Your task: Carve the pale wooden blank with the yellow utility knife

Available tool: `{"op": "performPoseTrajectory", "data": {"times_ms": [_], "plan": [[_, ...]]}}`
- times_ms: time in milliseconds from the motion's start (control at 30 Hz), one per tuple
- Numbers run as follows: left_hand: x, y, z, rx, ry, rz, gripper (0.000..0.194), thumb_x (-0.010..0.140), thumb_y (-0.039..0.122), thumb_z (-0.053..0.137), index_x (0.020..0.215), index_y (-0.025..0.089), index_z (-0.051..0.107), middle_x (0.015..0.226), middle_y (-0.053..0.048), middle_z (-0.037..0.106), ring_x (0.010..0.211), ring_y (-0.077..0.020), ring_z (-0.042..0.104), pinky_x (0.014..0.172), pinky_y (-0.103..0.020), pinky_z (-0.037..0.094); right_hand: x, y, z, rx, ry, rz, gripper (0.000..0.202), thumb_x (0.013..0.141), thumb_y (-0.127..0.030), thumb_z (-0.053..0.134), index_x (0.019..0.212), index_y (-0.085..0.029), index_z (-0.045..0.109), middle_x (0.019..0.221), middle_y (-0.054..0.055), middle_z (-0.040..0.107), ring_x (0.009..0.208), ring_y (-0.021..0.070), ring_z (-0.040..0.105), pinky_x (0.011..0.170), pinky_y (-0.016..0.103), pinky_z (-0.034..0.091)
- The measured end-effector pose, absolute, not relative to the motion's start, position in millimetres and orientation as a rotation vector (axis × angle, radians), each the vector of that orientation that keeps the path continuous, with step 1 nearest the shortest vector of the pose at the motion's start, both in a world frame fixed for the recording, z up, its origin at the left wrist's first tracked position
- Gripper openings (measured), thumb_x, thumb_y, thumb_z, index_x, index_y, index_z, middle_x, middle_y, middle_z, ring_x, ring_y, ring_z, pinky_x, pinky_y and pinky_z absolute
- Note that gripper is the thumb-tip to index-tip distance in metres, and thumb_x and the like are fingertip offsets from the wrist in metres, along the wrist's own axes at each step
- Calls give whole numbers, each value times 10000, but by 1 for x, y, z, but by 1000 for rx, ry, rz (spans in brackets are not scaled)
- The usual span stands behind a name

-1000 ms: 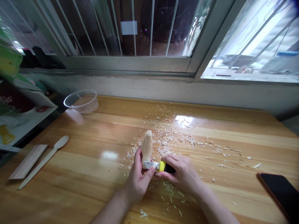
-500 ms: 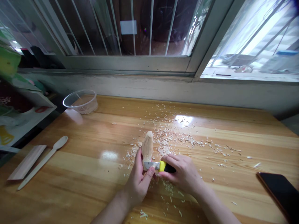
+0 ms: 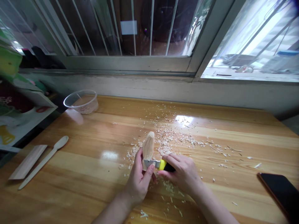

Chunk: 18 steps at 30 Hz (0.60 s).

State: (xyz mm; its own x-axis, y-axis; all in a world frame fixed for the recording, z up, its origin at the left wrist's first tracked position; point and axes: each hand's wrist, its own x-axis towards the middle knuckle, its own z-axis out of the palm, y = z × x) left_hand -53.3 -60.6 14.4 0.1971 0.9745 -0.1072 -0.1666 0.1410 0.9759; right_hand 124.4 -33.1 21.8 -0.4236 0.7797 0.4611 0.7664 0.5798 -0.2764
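Note:
My left hand (image 3: 139, 180) is closed around the lower part of a pale piece of wood (image 3: 148, 146) with a rounded, tapering top, held nearly upright. My right hand (image 3: 183, 169) grips the yellow and black handle of a carving knife (image 3: 163, 165). Its short metal blade lies across the lower part of the wood, and my left thumb rests at the blade. The bottom of the wood is hidden by my left fingers. Wood shavings (image 3: 165, 138) are scattered over the table around and beyond both hands.
A wooden spoon (image 3: 44, 161) and a flat wooden strip (image 3: 28, 162) lie at the left. Behind them stands a clear plastic bowl (image 3: 87, 105). A phone (image 3: 279, 193) lies at the right edge of the wooden table (image 3: 88, 161). A barred window runs along the back.
The blade has shifted slightly upward on the wood and its angle has turned a little. The wood tilts slightly more to the right. Both hands keep their grip.

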Motion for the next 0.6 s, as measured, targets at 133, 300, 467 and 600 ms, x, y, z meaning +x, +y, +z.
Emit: {"op": "performPoseTrajectory", "data": {"times_ms": [133,300,467,600], "plan": [[-55,-62,17,1142,1053,1051,656,898,370,487,1424,228,122,1236,-121,504,927,-191,582,817,-305,497,126,-32,24,-1214,-2316,126,555,865,-663,336,800,-190,619,622,10,606,527,126,531,518,240,323],[-55,-60,14,1169,1115,1082,617,891,379,492,1401,207,191,1225,-120,507,1025,-213,546,837,-282,468,124,-33,23,-1273,-2327,118,572,852,-682,330,783,-192,618,632,14,612,531,130,532,513,241,318],[-50,-57,15,1095,1076,1126,463,906,384,465,1291,246,248,985,-38,519,532,-65,478,496,-208,460,118,-35,23,-1310,-2229,-49,535,859,-655,369,748,-185,602,615,15,605,525,133,533,514,244,310],[-47,-56,19,1064,1022,1142,432,894,384,488,1244,281,258,994,-18,466,544,-62,494,488,-213,498,125,-33,18,-1422,-2127,-63,496,875,-620,386,786,-184,605,626,19,617,518,134,536,511,238,316]]}}
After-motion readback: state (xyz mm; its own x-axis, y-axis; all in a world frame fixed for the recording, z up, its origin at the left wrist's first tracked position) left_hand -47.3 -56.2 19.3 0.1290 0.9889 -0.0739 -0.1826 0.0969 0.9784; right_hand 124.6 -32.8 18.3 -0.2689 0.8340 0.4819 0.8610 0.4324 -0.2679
